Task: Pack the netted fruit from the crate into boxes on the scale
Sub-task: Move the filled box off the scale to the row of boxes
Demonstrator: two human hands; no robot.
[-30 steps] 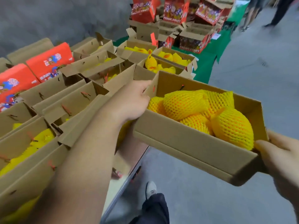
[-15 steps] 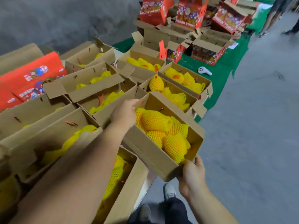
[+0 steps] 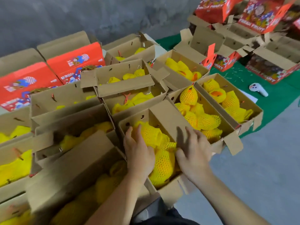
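While both hands spread flat, pressing netted fruit, box beneath

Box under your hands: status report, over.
Both hands open: left hand flat on netted fruit, right hand at box wall. Box full, set among other filled boxes. Nothing blocking.

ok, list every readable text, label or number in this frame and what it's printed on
"FRESH FRUIT": side of the red box stacked at top right, blurred but legible.
"FRUIT": partial word on the red box on the green cloth.
"FRESH FRUIT": likely on the dark-printed box beside it, too smeared to be sure.
Red lids at left: cartoon print and small text, too blurred to read.
Plain cardboard boxes: no print visible.
No numbers seen.
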